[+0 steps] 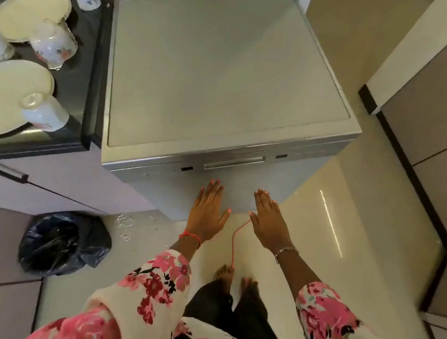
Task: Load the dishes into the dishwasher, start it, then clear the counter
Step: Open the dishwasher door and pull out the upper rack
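Note:
A silver dishwasher [227,73] stands below me with its door shut; a handle recess [234,163] runs along the top of the door. My left hand [207,211] and my right hand [268,219] are held flat, fingers straight, in front of the door's face; whether they touch it I cannot tell. On the dark counter [88,53] to the left lie two cream plates, one far [26,13] and one near [4,96]. Among them stand several upturned floral cups, one of them [54,41] between the plates.
A black rubbish bag [63,241] sits on the floor at the left, beside a cabinet with a black handle [7,171]. Beige cabinets [443,109] line the right side. My bare feet [236,277] stand on the glossy tile floor [349,224].

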Demonstrator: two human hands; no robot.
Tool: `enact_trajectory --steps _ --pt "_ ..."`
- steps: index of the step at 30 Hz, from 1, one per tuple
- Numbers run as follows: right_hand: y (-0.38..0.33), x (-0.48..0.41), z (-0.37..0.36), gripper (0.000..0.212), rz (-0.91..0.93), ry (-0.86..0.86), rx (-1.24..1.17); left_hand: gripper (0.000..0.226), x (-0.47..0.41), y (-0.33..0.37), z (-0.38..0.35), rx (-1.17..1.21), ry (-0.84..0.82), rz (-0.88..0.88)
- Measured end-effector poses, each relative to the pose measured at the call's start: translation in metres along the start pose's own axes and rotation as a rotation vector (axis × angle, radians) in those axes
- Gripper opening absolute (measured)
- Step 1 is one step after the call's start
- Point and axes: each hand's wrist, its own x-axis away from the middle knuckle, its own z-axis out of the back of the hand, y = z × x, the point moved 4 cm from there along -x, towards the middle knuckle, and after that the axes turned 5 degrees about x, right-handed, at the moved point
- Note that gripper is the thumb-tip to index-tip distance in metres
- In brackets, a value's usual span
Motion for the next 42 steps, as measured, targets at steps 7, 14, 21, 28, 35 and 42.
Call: enact_trajectory --steps 7,14,21,28,35,42 --pt "-0.004 -0.075 0.042 0.018 -0.375 0.067 -1.325 0.026 -0.051 0.013 0.020 1.016 0.265 0.525" --pt "-0.011 -0.108 0.054 0.025 -0.519 -0.081 -2.137 0.014 -0.071 0.019 0.029 2.070 0.429 0.673" --pt "-0.013 -0.106 0.046 0.013 -0.418 -0.093 -2.159 0.009 -0.078 0.032 0.024 1.966 0.566 0.627" --pt "-0.010 -0.086 0.039 0.013 -0.343 -0.095 -2.084 0.014 -0.065 0.047 0.015 1.913 0.673 0.687" --pt "0.020 0.013 0.016 0.029 -0.333 -0.356 -1.884 0.017 0.036 0.069 -0.024 1.807 0.455 0.853" --pt "0.037 0.055 0.056 0.010 -0.027 -0.130 -0.730 0.016 0.086 0.069 0.014 0.758 0.220 0.580"
